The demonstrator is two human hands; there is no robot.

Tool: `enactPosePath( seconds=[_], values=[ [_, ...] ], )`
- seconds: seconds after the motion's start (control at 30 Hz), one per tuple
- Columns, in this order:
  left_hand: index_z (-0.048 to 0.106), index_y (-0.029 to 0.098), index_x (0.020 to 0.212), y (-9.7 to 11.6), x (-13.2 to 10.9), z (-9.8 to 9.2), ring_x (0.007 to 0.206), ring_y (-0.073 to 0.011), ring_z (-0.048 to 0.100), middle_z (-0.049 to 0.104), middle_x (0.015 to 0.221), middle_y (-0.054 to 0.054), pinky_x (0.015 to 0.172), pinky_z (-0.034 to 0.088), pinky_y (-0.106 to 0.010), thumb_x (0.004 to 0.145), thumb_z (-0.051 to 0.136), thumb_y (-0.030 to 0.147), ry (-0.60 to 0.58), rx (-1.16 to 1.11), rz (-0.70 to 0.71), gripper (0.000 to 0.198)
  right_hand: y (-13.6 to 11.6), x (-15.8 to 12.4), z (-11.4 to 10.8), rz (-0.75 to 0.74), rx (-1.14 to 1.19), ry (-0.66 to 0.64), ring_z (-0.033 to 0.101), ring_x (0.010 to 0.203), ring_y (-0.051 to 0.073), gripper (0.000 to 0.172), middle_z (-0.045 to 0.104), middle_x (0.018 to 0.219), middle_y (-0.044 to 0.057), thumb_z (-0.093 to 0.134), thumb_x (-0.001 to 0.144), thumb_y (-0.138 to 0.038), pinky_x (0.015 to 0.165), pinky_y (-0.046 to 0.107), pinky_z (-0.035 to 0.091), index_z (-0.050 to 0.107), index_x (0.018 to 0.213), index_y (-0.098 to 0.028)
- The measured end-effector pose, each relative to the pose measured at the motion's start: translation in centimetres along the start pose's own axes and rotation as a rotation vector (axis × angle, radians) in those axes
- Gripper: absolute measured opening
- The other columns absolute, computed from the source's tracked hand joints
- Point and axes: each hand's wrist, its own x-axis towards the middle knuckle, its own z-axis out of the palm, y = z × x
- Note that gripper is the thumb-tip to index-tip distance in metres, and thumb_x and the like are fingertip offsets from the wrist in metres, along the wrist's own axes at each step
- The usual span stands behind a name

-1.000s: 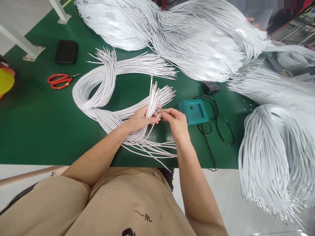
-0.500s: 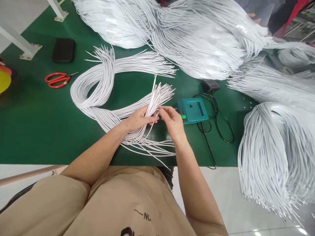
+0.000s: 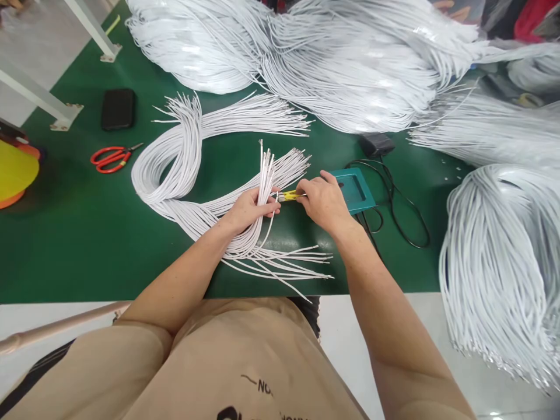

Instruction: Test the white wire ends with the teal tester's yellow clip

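My left hand (image 3: pixel 245 211) is closed around a bunch of thin white wires (image 3: pixel 265 178), whose tips point up and away from me. My right hand (image 3: pixel 324 201) pinches a small yellow tool with a metal tip (image 3: pixel 289 196); its exact kind I cannot make out. That tip meets a single white wire beside my left fingers. Under my left wrist runs a larger looped bundle of white wires (image 3: pixel 164 169), with loose ends (image 3: pixel 301 256) spread toward the front edge. Behind my right hand a teal box (image 3: pixel 356 189) is partly hidden.
Orange-handled scissors (image 3: pixel 111 158) and a black box (image 3: pixel 118 109) lie at left on the green table (image 3: pixel 87 245). Big white wire bundles (image 3: pixel 341 70) fill the back; another (image 3: pixel 494 262) hangs over the right edge. A black adapter (image 3: pixel 376 144) and cable (image 3: pixel 396 204) lie right.
My right hand has moved right, away from the wire tips, and the yellow tool now shows between my hands. My left hand still holds the bunch, now more upright. The view has shifted slightly.
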Motion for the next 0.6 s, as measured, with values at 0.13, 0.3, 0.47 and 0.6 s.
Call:
enactPosePath(
  seconds=[0.13,0.3,0.47,0.6],
  values=[
    [0.062,0.013,0.116,-0.3,0.4,-0.4,0.077,-0.0136,0.069,0.066,0.080,0.000,0.072,0.054,-0.026,0.070,0.077,0.019,-0.021,-0.020,-0.019,0.049,0.6,0.6,0.3,-0.034,0.036,-0.003,0.060,0.092,0.025,0.012,0.071,0.087,0.010,0.060,0.080,-0.011,0.104,0.043,0.031,0.067,0.088,-0.017],
    [0.063,0.014,0.112,-0.7,0.8,-0.3,0.076,-0.0143,0.070,0.066,0.077,0.002,0.074,0.054,-0.027,0.069,0.074,0.017,0.038,0.054,0.026,0.045,0.6,0.7,0.3,0.014,0.048,0.027,0.054,0.093,0.027,0.011,0.063,0.076,0.010,0.060,0.079,-0.012,0.092,0.039,0.037,0.070,0.082,-0.017],
    [0.064,0.012,0.110,-0.8,1.1,0.0,0.069,-0.0153,0.069,0.069,0.073,0.001,0.076,0.055,-0.031,0.064,0.074,0.016,0.108,0.178,0.032,0.047,0.5,1.2,0.2,0.030,0.012,0.001,0.053,0.090,0.026,0.013,0.061,0.075,0.010,0.059,0.081,-0.013,0.093,0.040,0.036,0.071,0.086,-0.016],
    [0.066,0.014,0.110,-1.1,1.2,-0.1,0.066,-0.0159,0.069,0.071,0.076,0.001,0.078,0.055,-0.034,0.064,0.074,0.019,0.142,0.298,0.050,0.047,0.4,1.1,-0.3,0.022,0.006,-0.036,0.055,0.093,0.026,0.012,0.064,0.078,0.011,0.059,0.084,-0.017,0.096,0.042,0.038,0.071,0.088,-0.016]
  ],
)
